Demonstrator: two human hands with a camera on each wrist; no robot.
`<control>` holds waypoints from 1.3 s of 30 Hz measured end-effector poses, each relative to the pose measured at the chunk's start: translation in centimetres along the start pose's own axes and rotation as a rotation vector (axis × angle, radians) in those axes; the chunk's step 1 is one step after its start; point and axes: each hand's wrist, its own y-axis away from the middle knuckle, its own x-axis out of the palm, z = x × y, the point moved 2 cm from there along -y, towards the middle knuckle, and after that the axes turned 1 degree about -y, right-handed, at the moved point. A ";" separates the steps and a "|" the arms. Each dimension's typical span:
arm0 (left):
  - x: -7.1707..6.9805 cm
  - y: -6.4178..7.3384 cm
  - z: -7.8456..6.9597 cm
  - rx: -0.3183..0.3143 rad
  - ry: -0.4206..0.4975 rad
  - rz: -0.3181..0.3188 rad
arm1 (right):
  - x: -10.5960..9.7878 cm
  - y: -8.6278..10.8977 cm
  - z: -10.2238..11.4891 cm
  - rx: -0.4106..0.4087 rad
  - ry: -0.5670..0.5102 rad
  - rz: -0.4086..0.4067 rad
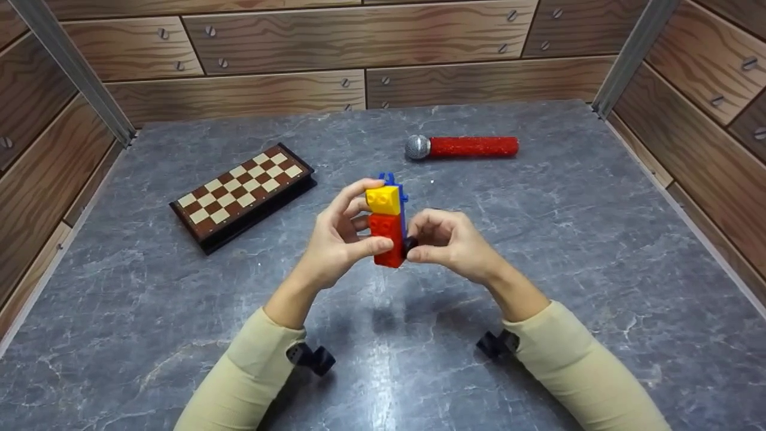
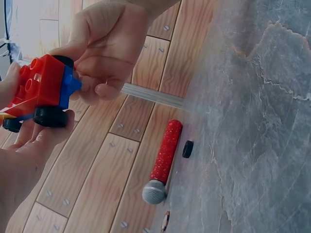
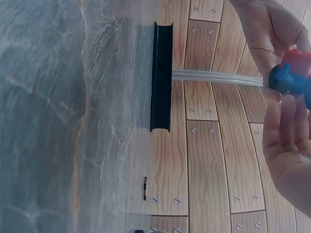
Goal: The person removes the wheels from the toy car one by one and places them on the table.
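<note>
A small toy vehicle of building bricks is held up over the table between both hands. Its red brick (image 1: pixel 386 230) and yellow brick (image 1: pixel 383 199) sit on a blue base (image 1: pixel 403 209). Black wheels (image 2: pixel 50 116) show at the base in the left wrist view. The left hand (image 1: pixel 335 236) grips the bricks, its thumb across the red one and its fingers up by the yellow one. At the vehicle's lower right side, the right hand (image 1: pixel 455 245) pinches a black wheel (image 1: pixel 410 244) between thumb and fingers.
A chessboard case (image 1: pixel 239 191) lies at the left of the marbled table (image 1: pixel 149 335). Further back is a red microphone (image 1: pixel 473 146) with a silver head. A loose black wheel (image 2: pixel 187 149) stands near it in the left wrist view. Wood-patterned walls (image 1: pixel 359 36) surround the table.
</note>
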 end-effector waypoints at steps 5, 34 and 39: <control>0.1 0.0 0.1 0.004 -0.025 0.007 | 0.1 0.0 0.1 0.009 0.074 -0.040; 1.1 0.0 -0.4 0.101 -0.249 -0.067 | 0.8 0.1 0.9 -0.185 0.146 -0.182; 1.1 0.0 -0.1 0.084 -0.187 -0.052 | 0.1 0.1 1.9 -0.189 0.091 -0.226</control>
